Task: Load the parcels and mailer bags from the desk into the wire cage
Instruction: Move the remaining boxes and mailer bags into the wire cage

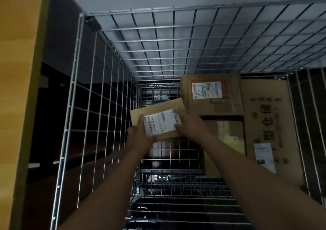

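Now I have both hands inside the wire cage (72, 81), and between them they hold one flat brown parcel (158, 106). My left hand (139, 132) grips its near left corner, thumb laid on top at the edge of the white shipping label (161, 123). My right hand (187, 123) clasps the right edge, with fingers curled onto the label's right side. The parcel is tilted, held off the cage's mesh floor, in the open space left of the cartons already loaded. Its far right corner sits just beside a brown box (211, 104) whose white sticker (207, 90) carries handwritten black strokes; I cannot tell whether the two touch. Under that box is another carton (227, 136) with a greenish printed face. To the right, against the cage's right wall, stands a tall carton (264, 116) printed with large dark characters, and it bears a pale label (264, 156) low on its face. Outside the mesh, a yellow wooden panel (17, 88) runs down the left edge of my view, with dark furniture beside it. Motion blur softens most print.
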